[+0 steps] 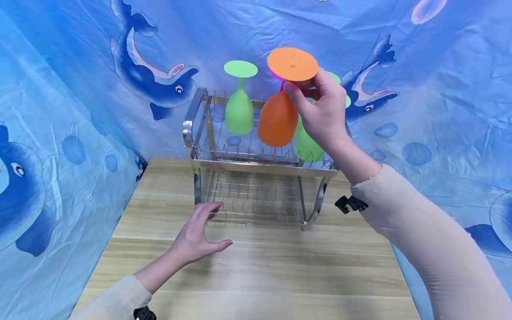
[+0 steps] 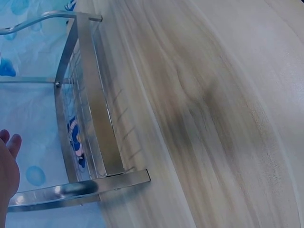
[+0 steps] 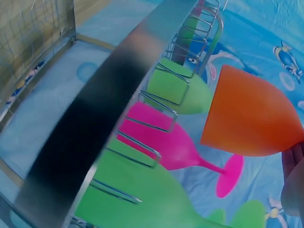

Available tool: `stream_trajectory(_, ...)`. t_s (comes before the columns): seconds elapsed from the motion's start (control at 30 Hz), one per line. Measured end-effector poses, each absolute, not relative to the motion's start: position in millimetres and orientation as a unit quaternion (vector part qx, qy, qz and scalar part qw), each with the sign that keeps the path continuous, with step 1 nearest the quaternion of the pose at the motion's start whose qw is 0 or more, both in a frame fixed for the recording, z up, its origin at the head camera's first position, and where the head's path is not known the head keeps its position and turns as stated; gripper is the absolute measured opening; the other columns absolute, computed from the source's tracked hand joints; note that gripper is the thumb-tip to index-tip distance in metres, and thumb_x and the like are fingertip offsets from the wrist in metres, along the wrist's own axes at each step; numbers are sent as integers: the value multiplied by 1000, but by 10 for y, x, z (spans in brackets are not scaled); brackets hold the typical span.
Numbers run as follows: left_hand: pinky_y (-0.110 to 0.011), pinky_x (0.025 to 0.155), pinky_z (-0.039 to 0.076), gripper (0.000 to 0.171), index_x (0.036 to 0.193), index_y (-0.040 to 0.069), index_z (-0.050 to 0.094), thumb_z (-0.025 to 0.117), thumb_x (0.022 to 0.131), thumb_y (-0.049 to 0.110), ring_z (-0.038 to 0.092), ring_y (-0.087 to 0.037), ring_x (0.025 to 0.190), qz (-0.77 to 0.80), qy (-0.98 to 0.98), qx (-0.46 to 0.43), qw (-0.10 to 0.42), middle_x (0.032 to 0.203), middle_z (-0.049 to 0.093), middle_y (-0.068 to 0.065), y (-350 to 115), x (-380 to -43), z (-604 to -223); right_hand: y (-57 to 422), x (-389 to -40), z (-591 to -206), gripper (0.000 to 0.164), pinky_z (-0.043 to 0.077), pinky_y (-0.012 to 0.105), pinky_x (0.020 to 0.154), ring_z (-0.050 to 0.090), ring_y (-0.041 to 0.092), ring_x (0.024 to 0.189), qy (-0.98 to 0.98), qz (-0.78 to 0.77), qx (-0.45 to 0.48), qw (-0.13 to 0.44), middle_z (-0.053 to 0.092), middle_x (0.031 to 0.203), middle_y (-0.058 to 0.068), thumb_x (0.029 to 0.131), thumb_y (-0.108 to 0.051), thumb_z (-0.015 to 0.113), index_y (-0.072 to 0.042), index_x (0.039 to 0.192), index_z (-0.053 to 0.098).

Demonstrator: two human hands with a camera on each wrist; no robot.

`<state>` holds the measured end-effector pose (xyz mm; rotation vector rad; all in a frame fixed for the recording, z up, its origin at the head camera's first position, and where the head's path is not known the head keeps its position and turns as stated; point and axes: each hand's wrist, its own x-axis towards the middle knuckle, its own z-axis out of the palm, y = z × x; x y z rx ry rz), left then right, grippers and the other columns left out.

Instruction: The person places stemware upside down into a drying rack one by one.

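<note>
My right hand [image 1: 326, 106] grips an orange plastic wine glass [image 1: 278, 120] upside down by its stem, just under the foot. In the right wrist view its rim is apart from the rack wires. Below it stands a two-tier metal dish rack [image 1: 256, 166]. Upside down on the upper tier are a light green wine glass [image 1: 239, 113] to the left, a pink one [image 3: 156, 135], mostly hidden in the head view, and another green one [image 1: 308, 146] partly behind my right hand. My left hand [image 1: 196, 233], fingers apart and holding nothing, is near the rack's lower left front.
The rack's lower tier [image 1: 256, 204] has wire slots. It stands toward the back of a wood-grain table [image 1: 272, 275]. Blue cloth [image 1: 256, 26] printed with dolphins hangs behind and on both sides. Another green foot [image 1: 333, 77] shows behind the right hand.
</note>
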<state>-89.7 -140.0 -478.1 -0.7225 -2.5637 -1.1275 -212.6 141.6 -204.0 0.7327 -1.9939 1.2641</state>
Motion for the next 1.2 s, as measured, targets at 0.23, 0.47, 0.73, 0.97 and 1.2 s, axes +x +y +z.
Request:
stream_trajectory(0.23,-36,92,53,99,142,11,41,84,64,55,51,-18,115,-378,-885,-245,119,131,47,-2,-1391,-900,-4798,1408,-2277,-2247,32,57,25,83,68,13,96,-783,450,259,341,71,103,7,87,-16,72,-3,116,66)
stream_trajectory(0.47,-35,93,51,99,144,17,38,83,64,57,49,-14,116,-376,-887,-243,113,131,47,2,-1403,-903,-4821,1419,-2340,-2442,29,57,24,81,68,8,94,-809,420,244,332,71,102,4,88,-23,70,-6,112,67)
stream_trajectory(0.73,-36,94,52,99,144,18,37,84,64,54,51,-17,116,-385,-882,-249,107,132,47,1,-1391,-889,-4824,1395,-2373,-2608,31,58,24,78,67,8,90,-824,413,214,325,71,96,4,88,-30,69,-6,108,67)
stream_trajectory(0.97,-37,91,53,98,143,17,40,83,65,55,50,-14,114,-372,-889,-242,115,131,48,2,-1418,-895,-4829,1433,-2397,-2677,29,58,24,76,67,9,89,-834,408,188,319,71,97,3,89,-29,69,-7,107,67)
stream_trajectory(1.2,-38,91,53,93,143,21,40,81,67,55,52,-15,114,-354,-897,-240,115,132,48,4,-1480,-908,-4827,1480,-2391,-2711,32,58,23,79,66,6,93,-841,417,179,294,71,101,1,90,-32,67,-10,112,66)
